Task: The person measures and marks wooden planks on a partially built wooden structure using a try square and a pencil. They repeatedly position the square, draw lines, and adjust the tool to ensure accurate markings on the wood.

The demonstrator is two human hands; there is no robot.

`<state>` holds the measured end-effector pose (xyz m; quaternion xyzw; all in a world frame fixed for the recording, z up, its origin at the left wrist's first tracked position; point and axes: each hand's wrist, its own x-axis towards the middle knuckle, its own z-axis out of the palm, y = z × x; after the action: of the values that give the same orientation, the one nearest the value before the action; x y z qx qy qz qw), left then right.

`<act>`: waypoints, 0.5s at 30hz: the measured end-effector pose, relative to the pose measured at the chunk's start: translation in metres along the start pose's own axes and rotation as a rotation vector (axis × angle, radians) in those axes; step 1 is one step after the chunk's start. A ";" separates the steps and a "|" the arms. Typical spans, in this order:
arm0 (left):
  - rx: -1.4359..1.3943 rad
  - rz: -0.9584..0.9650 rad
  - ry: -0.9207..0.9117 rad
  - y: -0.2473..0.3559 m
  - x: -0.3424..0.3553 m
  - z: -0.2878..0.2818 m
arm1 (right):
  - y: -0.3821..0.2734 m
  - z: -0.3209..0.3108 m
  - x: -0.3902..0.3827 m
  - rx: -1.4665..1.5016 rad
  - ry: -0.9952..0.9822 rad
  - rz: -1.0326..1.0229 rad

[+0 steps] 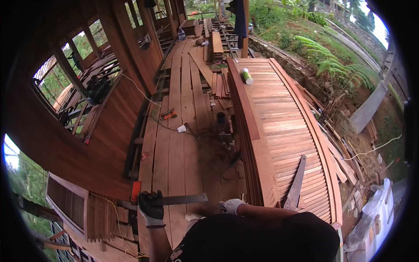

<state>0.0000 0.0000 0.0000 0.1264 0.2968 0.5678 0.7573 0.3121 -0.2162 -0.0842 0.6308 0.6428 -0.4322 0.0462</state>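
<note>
My left hand (pixel 151 207), in a black and white glove, closes on a try square with a flat metal blade (pixel 185 199) and an orange-red stock (pixel 136 191). The blade points right across the plank deck. To the right, my right hand (pixel 232 206) in a pale glove has its fingers curled in, low beside the stack of louvered wooden panels (pixel 255 126). Whatever its fingers may hold is too small to make out. A handsaw (pixel 297 183) lies on the top panel's slats, just beyond my right forearm.
A green and white can (pixel 247 76) rests on the panel's far end. On the deck lie an orange tool (pixel 167 114), a small white object (pixel 181 128) and a cord. A dark cup-like container (pixel 221 117) stands by the panels. Wooden walls rise at left.
</note>
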 end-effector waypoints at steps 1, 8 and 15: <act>0.072 0.077 -0.090 0.018 -0.033 0.002 | 0.004 0.018 -0.007 0.052 -0.019 -0.018; 1.433 0.327 0.360 0.110 0.024 -0.088 | -0.041 -0.033 0.129 0.010 -0.075 0.075; 1.575 -0.425 0.249 0.086 -0.038 -0.153 | -0.134 -0.098 0.169 -0.085 -0.143 0.048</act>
<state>-0.1650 -0.0301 -0.0643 0.4976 0.7075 0.0479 0.4996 0.2122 -0.0034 -0.0588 0.6109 0.6405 -0.4471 0.1292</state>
